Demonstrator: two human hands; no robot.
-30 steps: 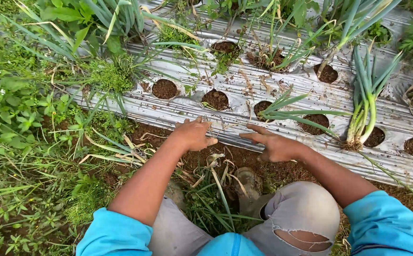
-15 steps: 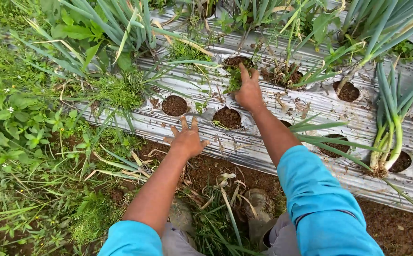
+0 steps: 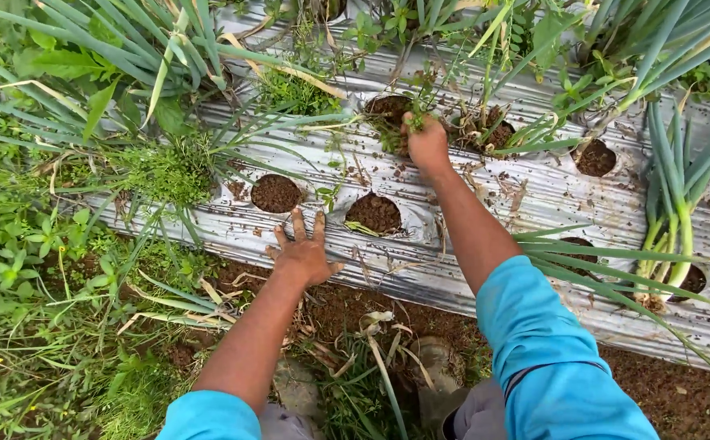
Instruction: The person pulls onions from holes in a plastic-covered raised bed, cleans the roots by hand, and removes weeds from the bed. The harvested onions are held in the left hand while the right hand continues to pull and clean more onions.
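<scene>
Silver plastic mulch sheet (image 3: pixel 534 195) lay under both hands: the left hand (image 3: pixel 302 253) rested flat, fingers spread, while the right hand (image 3: pixel 426 143) gripped a small weed (image 3: pixel 394 134) at a planting hole (image 3: pixel 387 107).

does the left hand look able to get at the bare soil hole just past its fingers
Probably yes. The left hand lies flat, fingers spread, on the silver mulch sheet, and the bare soil hole sits just beyond its fingertips with only sheet between. A few grass blades lean nearby but do not cover the hole.
</scene>
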